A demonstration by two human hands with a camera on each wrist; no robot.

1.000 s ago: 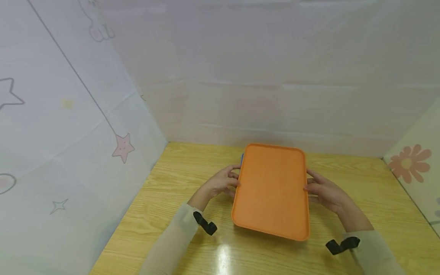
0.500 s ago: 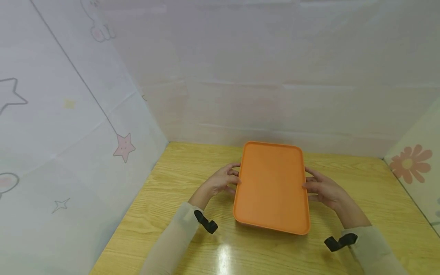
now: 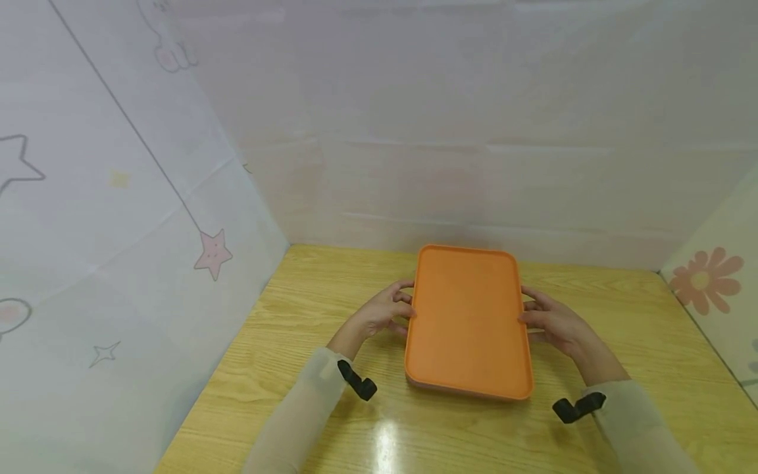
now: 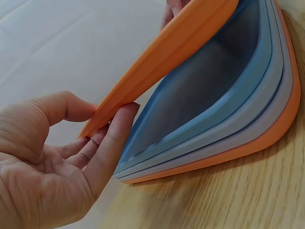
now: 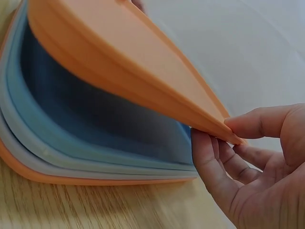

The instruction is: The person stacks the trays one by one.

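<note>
An orange rectangular tray (image 3: 468, 322) is held between my hands over a stack of similar trays. My left hand (image 3: 381, 313) pinches its left long edge, thumb on the rim and fingers beneath. Its right edge is pinched the same way by my right hand (image 3: 556, 326). In the left wrist view the stack shows a blue tray (image 4: 264, 52) on top, paler greyish and lavender trays under it, and an orange tray (image 4: 286, 126) at the bottom. A gap separates the held tray from the blue one. From the head view, the held tray hides most of the stack.
The stack rests on a wood-grain table (image 3: 320, 289). Behind it rises a pale cloth backdrop (image 3: 450, 131). A patterned panel (image 3: 148, 276) stands along the left, and another with a flower print (image 3: 705, 280) along the right. Black wrist mounts sit on both sleeves.
The orange tray's near edge has moved up and away in the head view, and the tray has shifted slightly left, squaring over the stack. Both hands keep their grip; my right hand has shifted left.
</note>
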